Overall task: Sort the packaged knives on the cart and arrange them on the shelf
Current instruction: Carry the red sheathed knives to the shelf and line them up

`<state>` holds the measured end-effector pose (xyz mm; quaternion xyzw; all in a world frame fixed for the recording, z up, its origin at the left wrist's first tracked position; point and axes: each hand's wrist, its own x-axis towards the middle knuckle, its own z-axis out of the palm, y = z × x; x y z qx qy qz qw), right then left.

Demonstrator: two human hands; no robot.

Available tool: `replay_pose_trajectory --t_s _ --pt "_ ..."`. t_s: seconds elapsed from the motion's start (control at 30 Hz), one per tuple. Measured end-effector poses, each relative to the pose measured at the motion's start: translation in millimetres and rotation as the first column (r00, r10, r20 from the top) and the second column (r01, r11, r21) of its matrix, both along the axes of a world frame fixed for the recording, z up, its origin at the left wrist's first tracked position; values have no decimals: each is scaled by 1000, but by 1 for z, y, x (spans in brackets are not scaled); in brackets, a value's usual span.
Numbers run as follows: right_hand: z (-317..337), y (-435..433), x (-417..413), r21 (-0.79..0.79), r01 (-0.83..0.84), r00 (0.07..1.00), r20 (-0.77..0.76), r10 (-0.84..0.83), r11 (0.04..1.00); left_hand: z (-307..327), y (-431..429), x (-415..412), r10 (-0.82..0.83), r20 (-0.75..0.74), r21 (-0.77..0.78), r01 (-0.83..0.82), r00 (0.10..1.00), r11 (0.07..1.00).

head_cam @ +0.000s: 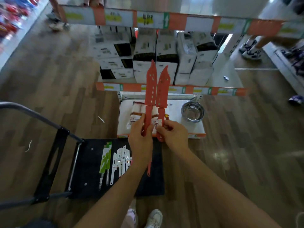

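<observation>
While the sort was under way, red knives: two, held upright side by side over the bottom shelf, tips toward the shelving, clear of the cart
Left red knife (150,86): handle pinched between thumb and curled fingers of the left hand (141,137); looked the longer of the two
Right red knife (162,89): handle, which bore a white label, gripped in the curled fingers of the right hand (174,135); blade just beside its neighbour's, contact could not be told
Reason for hold: probably to compare a like pair before shelving them together
Cart (92,162): black deck below the forearms; stock lay grouped by kind
Green-carded knives (106,158): at the deck's left, handles toward the person
White-carded knives (120,160): just beside the green ones, overlapping
Third red knife (149,168): handle end showed under the left wrist; the rest was hidden
Bottom shelf (194,127): white, just beyond the cart; the likely destination
White packets (137,112): lay on that shelf, behind the held handles
Steel bowl (192,113): same shelf, right side, apart from the packets
Boxes (148,51): white and black, stacked on the shelf above
</observation>
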<state>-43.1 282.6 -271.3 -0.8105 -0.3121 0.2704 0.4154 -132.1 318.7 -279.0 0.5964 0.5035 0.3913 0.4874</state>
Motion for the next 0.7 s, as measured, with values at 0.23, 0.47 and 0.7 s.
replay_pose_trajectory --t_s 0.23,0.47,0.7 --pt "45 40 -10 75 -18 1000 -7 19 997 50 40 -15 -45 120 11 44 992 999" --pt "97 85 -12 169 14 1000 -27 -10 986 92 98 -15 -112 236 -22 121 965 992" --pt "141 119 -2 212 17 999 -39 -9 977 130 138 -9 -233 258 4 240 938 971"
